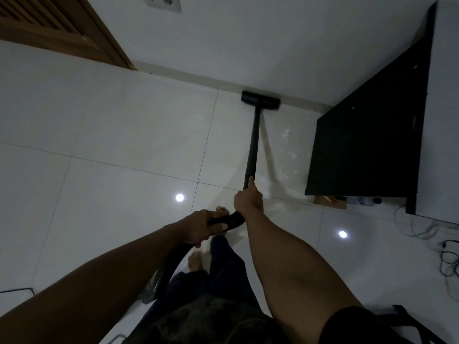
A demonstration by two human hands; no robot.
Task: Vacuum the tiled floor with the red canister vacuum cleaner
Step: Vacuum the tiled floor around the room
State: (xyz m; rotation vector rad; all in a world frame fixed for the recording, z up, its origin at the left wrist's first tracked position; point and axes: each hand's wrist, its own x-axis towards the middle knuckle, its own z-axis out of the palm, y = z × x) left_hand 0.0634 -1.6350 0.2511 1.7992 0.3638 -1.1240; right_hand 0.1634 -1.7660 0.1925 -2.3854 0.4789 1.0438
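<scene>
White glossy tiles (124,135) cover the floor, large squares with thin grout lines, and two round ceiling-light reflections (179,197) shine on them near the person's feet. The room is dim. A pale wall (248,40) runs across the far side, meeting the floor at a low skirting, with a double wall socket (162,2) at the top edge of the view. A brown wooden door (49,28) with slatted panels stands in the upper left corner. On the right a black flat-sided cabinet (372,135) stands against the wall; small items lie by its base (too dark to identify), and loose cables (447,256) trail over the tiles beside it.

The black floor head (260,100) of the vacuum sits flat on the tiles, pressed right up to the skirting. From it the black wand (252,150) slants back toward the person. The right hand (248,198) is closed around the wand's near end, thumb lying along the tube. The left hand (200,228) is wrapped around the curved black handle (227,219) just behind it, and the ribbed hose (171,264) drops away beneath that hand past the person's dark trousers. Bare feet (195,260) stand on the tiles under the hands. The red canister itself cannot be made out in this view; a dark shape at the lower right edge is unclear.
</scene>
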